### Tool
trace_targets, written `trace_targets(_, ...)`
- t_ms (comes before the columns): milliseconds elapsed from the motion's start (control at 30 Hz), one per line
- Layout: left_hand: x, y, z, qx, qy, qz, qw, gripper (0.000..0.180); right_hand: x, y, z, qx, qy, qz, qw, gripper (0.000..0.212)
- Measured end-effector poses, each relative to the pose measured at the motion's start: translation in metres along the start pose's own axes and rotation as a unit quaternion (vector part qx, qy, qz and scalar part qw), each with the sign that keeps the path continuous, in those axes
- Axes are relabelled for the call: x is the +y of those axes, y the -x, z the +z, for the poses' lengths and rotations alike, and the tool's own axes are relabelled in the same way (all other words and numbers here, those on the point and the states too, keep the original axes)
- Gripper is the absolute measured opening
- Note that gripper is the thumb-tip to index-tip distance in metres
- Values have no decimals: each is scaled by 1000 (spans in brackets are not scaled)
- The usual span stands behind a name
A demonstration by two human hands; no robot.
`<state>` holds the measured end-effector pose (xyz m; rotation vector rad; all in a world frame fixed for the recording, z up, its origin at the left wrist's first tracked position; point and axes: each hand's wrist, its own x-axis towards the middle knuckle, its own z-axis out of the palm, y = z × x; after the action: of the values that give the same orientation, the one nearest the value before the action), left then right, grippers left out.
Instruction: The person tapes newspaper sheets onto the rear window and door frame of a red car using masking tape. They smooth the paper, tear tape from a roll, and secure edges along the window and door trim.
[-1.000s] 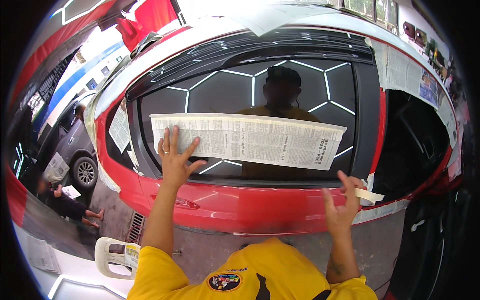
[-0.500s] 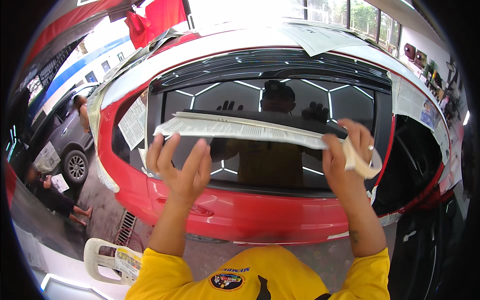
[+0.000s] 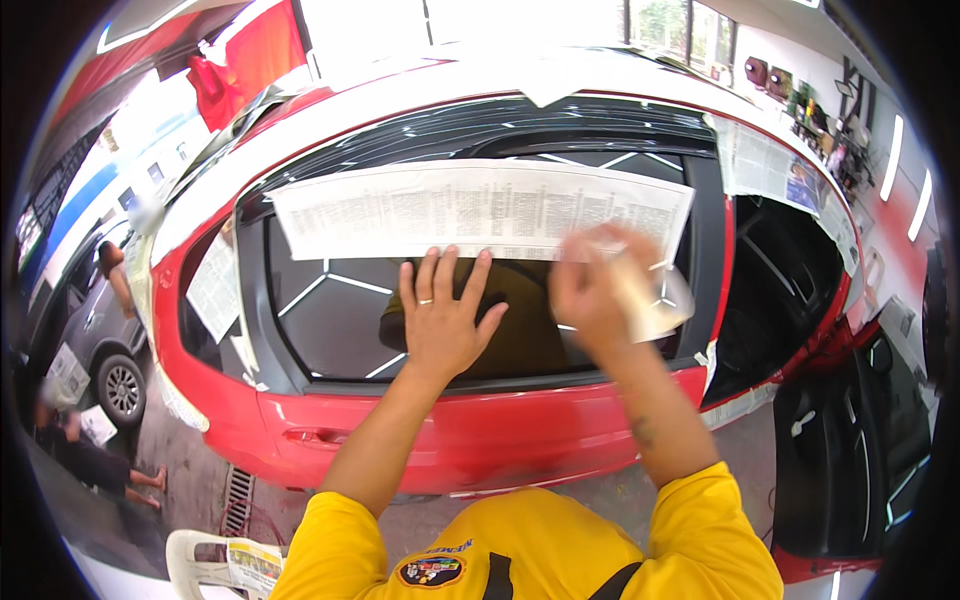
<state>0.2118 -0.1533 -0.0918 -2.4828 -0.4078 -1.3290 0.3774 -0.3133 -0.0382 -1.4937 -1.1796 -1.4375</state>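
Observation:
A long strip of newspaper (image 3: 480, 210) lies flat along the upper part of the dark window glass (image 3: 330, 325) of a red car door (image 3: 480, 425). My left hand (image 3: 440, 320) is open, fingers spread, its fingertips at the strip's lower edge. By the strip's lower right part, my right hand (image 3: 600, 290) is curled and blurred by motion. A roll of masking tape (image 3: 655, 300) goes with this hand, on its outer side. Exactly how the right fingers grip is smeared.
Newspaper (image 3: 765, 170) is taped over the car's upper edge at right, and more newspaper (image 3: 215, 285) covers the small left window. A white plastic chair (image 3: 190, 560) stands low left. Two people and a grey car (image 3: 105, 340) are farther left. Dark panels (image 3: 830, 450) stand at right.
The newspaper strip has gone from held edge-on before the window to flat against its upper glass. My left hand moved right and spread out; the right moved left with the tape roll.

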Motion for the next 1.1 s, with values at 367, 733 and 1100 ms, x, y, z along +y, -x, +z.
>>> trace_targets(367,-7,17,8,-23,-67,-14,997,78,31,95,-8,-172,73,63,980,74)
trace_targets(733,-155,39,-76,-7,-186,-61,981,73,96,123,-42,-169,178,110,963,59)
trace_targets(1100,-249,-9,-130,7,-33,110,993,22,89,110,-51,-180,145,144,962,66)
